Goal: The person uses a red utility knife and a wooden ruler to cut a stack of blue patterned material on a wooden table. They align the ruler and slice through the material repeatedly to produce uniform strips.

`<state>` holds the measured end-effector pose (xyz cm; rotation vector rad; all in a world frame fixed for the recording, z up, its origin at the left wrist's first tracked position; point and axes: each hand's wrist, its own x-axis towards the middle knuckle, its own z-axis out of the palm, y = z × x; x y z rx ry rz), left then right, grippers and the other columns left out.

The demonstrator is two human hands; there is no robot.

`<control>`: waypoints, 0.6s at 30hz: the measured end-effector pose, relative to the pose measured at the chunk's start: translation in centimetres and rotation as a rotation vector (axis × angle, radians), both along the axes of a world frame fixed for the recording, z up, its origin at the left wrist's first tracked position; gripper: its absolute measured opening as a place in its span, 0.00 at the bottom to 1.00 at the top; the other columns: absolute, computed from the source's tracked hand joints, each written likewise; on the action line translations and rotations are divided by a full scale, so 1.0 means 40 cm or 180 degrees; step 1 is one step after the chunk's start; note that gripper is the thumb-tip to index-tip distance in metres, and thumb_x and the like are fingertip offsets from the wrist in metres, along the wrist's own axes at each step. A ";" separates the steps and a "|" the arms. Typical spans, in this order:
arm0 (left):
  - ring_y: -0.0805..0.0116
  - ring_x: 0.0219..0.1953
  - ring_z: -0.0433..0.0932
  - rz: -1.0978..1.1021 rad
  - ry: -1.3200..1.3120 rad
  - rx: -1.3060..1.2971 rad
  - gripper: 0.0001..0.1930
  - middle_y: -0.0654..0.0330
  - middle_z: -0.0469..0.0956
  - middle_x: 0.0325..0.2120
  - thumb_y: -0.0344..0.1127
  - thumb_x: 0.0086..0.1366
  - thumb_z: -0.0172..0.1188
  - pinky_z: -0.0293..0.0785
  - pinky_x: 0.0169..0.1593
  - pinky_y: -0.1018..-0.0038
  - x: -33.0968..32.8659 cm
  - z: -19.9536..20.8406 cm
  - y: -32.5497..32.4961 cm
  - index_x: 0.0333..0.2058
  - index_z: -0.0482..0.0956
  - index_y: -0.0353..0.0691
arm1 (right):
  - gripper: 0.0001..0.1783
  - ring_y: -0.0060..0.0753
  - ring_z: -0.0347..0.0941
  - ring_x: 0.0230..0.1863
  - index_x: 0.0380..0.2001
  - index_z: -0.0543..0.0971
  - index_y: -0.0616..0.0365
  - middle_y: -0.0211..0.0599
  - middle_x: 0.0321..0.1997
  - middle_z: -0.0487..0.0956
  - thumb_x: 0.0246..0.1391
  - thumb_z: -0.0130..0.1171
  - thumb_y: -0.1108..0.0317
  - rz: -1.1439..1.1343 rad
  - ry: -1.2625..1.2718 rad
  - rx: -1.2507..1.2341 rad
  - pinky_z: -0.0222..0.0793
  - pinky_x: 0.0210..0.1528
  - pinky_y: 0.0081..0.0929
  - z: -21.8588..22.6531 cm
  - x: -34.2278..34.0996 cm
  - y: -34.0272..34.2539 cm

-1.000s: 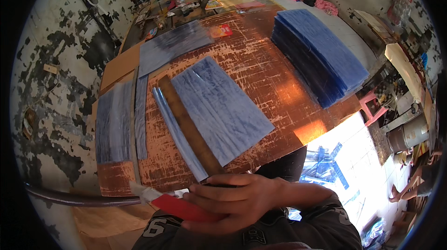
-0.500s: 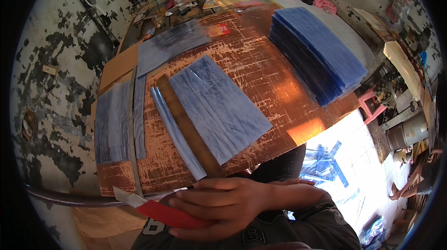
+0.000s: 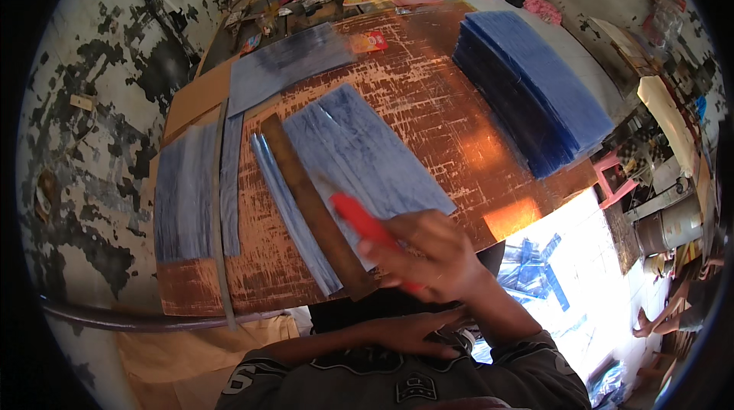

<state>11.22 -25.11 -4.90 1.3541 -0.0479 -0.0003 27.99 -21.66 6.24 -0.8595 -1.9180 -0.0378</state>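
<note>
Right hand [image 3: 434, 256] grasps red cutter [image 3: 356, 216] over blue sheet [image 3: 371, 152], right of brown bar [image 3: 312, 205]; left hand [image 3: 414, 333], near side, loose, apparently holding nothing. Strip [image 3: 293, 215] left of bar: severed or not, cannot tell. Stack [image 3: 543, 89] piled far right.

Workshop, red-handled cutter [image 3: 358, 215], scratched worktable [image 3: 432, 97], stacked blue sheets [image 3: 543, 85], strips [image 3: 527, 269] littering tiled floor [image 3: 604, 276]

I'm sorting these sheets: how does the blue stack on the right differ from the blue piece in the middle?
The blue stack is thick, with many layered edges showing; the blue piece looks far thinner. The brown strip lies along the blue piece's left side, while the blue stack's top is bare. Both are blue and roughly rectangular.
</note>
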 end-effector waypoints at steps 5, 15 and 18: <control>0.50 0.81 0.60 -0.0998 -0.0265 0.0281 0.32 0.47 0.61 0.80 0.39 0.81 0.60 0.56 0.82 0.56 -0.114 0.134 0.078 0.77 0.64 0.34 | 0.22 0.45 0.86 0.48 0.61 0.83 0.59 0.52 0.53 0.86 0.71 0.66 0.58 -0.0438 0.1161 -0.0387 0.80 0.48 0.39 -0.078 0.057 0.004; 0.51 0.64 0.83 -0.0186 -0.0437 0.1068 0.22 0.47 0.83 0.63 0.34 0.78 0.64 0.81 0.66 0.58 -0.360 0.389 0.333 0.66 0.80 0.34 | 0.19 0.27 0.80 0.22 0.47 0.72 0.63 0.48 0.33 0.85 0.75 0.64 0.57 -0.1401 0.2615 -0.0423 0.74 0.26 0.22 -0.167 0.064 -0.020; 0.58 0.57 0.88 0.1569 -0.0425 0.1888 0.19 0.53 0.88 0.56 0.38 0.79 0.63 0.83 0.63 0.58 -0.372 0.409 0.439 0.63 0.83 0.36 | 0.22 0.24 0.74 0.16 0.44 0.72 0.61 0.49 0.30 0.84 0.75 0.62 0.51 -0.1486 0.2777 -0.0512 0.70 0.20 0.21 -0.169 0.058 -0.008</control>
